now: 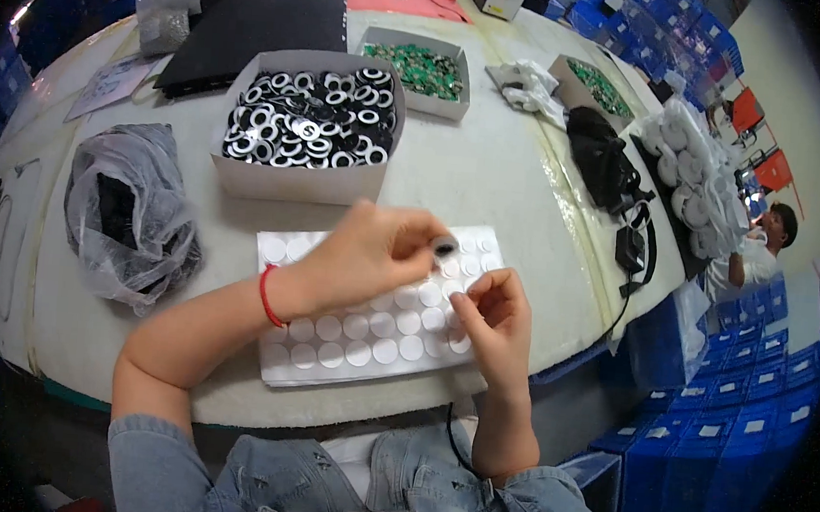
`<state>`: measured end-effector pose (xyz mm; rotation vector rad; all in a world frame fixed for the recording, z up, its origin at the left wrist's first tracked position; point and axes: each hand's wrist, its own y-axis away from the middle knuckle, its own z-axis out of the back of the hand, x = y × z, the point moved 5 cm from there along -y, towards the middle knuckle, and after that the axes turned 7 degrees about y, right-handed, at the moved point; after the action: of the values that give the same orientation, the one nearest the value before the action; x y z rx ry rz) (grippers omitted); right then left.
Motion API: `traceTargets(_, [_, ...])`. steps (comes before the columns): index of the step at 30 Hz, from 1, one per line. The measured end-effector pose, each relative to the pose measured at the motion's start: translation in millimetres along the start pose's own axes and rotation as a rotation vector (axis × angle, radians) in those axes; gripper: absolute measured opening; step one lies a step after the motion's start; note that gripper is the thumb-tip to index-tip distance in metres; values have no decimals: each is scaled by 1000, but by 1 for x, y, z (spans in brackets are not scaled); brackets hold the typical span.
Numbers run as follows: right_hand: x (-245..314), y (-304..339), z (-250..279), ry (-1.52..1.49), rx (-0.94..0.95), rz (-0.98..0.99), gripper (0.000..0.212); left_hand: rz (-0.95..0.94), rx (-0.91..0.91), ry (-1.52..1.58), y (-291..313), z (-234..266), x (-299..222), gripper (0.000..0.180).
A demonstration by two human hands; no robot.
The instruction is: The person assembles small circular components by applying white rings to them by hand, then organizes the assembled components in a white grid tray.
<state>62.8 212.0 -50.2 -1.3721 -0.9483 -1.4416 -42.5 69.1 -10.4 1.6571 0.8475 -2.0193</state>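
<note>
My left hand [387,250], with a red cord around the wrist, pinches a small round black piece [444,248] between thumb and fingertips. It hovers over the upper right part of a stack of white sticker sheets [356,350] covered in rows of round white stickers. Low over the right side of the same sheets, my right hand [499,321] has its thumb and forefinger drawn together. Whatever sits between those fingertips is too small to make out. Just beyond the sheets stands a white cardboard box [296,183] full of black-and-white ring-shaped pieces [310,121].
Left of the sheets lies a clear plastic bag [137,218] with dark contents. Farther back are a black flat case [264,36] and a box of green circuit boards [423,71]. A black pouch [600,155] and bagged white round parts [686,180] occupy the right. Another person [757,252] is beyond the table.
</note>
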Motion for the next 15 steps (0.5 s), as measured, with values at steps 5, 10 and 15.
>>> traceTargets(5, [0,1,32,39,-112,28,14,-298,-426,-830,-11,77,-43,19])
traceTargets(10, [2,-5,62,145,-201,98,13,-91,-516,-1026,-10,135,-23,19])
traceTargets(15, [13,-20,72,181,-191,152,11,63,-400,-943,-5,159,-2,21])
